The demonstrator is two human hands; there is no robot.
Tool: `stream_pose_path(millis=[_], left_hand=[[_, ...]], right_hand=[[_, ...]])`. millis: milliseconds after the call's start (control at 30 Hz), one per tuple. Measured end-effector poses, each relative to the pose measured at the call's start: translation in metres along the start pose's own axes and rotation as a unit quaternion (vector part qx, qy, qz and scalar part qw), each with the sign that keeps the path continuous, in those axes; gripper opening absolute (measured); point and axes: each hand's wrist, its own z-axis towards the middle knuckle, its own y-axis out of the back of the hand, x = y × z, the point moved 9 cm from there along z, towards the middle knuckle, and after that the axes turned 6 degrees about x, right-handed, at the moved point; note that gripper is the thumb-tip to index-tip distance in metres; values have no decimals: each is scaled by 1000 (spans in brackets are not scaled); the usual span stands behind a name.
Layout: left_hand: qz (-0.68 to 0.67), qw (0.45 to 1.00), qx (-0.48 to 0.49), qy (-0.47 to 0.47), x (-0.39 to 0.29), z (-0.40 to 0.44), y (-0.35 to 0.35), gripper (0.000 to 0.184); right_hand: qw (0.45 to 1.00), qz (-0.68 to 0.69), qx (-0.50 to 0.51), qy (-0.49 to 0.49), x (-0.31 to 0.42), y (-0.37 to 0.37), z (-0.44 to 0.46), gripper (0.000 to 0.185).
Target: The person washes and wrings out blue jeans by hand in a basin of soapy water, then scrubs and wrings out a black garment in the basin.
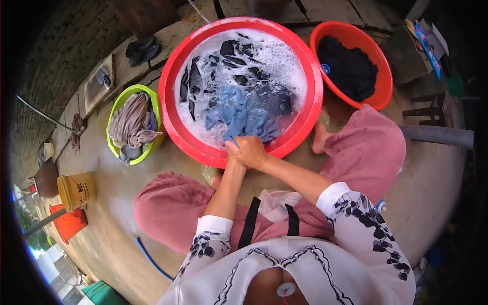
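Both my hands meet at the near rim of a large red basin (170,122) full of soapy water. My right hand (250,151) is closed around a wet blue cloth (235,109), a garment whose kind I cannot make out. Partly behind it, my left hand (232,150) also grips the cloth, its fingers mostly hidden. The blue cloth spreads from my hands into the suds. Dark clothes (194,79) float in the foam beyond it, and a dark grey piece (272,99) lies just under the water at the right.
A green tub (158,114) with greyish clothes stands to the left. At the upper right, a smaller red basin (387,84) holds black cloth. A yellow bucket (81,190), an orange bucket (71,223) and a blue hose (152,262) are on the concrete floor at the left.
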Motion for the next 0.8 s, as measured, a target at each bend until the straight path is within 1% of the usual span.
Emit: stream_pose_path(millis=[33,67,100,133,167,233,267,300,333,367,400,433,467,500,533,567,600,633,667,700,733,767,800], left_hand=[[44,996,-3,79,8,-1,-17,35],[87,984,0,156,14,-6,-40,36],[96,984,-31,146,14,-27,-69,41],[99,985,-25,143,4,-33,-84,41],[90,982,22,166,3,-36,-103,39],[75,968,108,214,-10,-52,-146,37],[73,969,111,207,-25,-47,-137,37],[210,946,128,213,-37,-38,-121,40],[344,903,146,214,-42,-33,-117,44],[424,880,150,150,-55,-52,-139,58],[425,880,155,145,-53,-57,-134,58],[529,807,205,163,-43,-61,-127,63],[626,718,248,177,-32,-65,-117,68],[668,670,254,203,-26,-77,-117,71],[671,667,254,200,-25,-80,-114,71],[703,637,256,186,-27,-82,-112,66],[734,606,256,171,-29,-84,-110,62],[700,668,191,164,-44,-88,-116,44],[702,668,187,159,-50,-95,-125,44],[627,755,148,125,-64,-97,-133,37],[541,829,108,88,-78,-97,-137,30],[486,866,97,63,-81,-87,-125,22],[486,867,91,57,-80,-77,-111,22]], right_hand=[[998,5,-13,-59,-21,3,14,44],[991,0,-52,-124,-61,8,27,46],[981,-39,-28,-186,-93,11,33,48],[983,-36,-52,-172,-88,27,33,43],[984,-36,-73,-156,-83,44,33,39],[970,133,-121,-162,-101,72,27,27],[911,347,-68,-212,-120,68,20,27],[822,531,-11,-205,-112,75,10,36],[698,690,46,-187,-92,82,0,46],[702,688,45,-177,-88,92,-7,46],[719,679,53,-141,-80,101,-15,53],[733,669,61,-105,-75,110,-20,60],[734,669,59,-99,-78,115,-23,60],[752,650,56,-97,-88,114,-26,63],[768,631,53,-97,-95,113,-28,65],[864,499,28,-62,-100,121,-29,58],[863,501,30,-59,-106,117,-31,58],[960,273,46,-45,-107,117,-31,48],[998,29,57,-26,-106,115,-31,40],[993,-60,58,-87,-111,117,-33,33],[994,-56,58,-80,-111,113,-31,33],[999,-9,5,-31,-104,117,-27,32],[998,38,-46,17,-98,121,-23,31]])
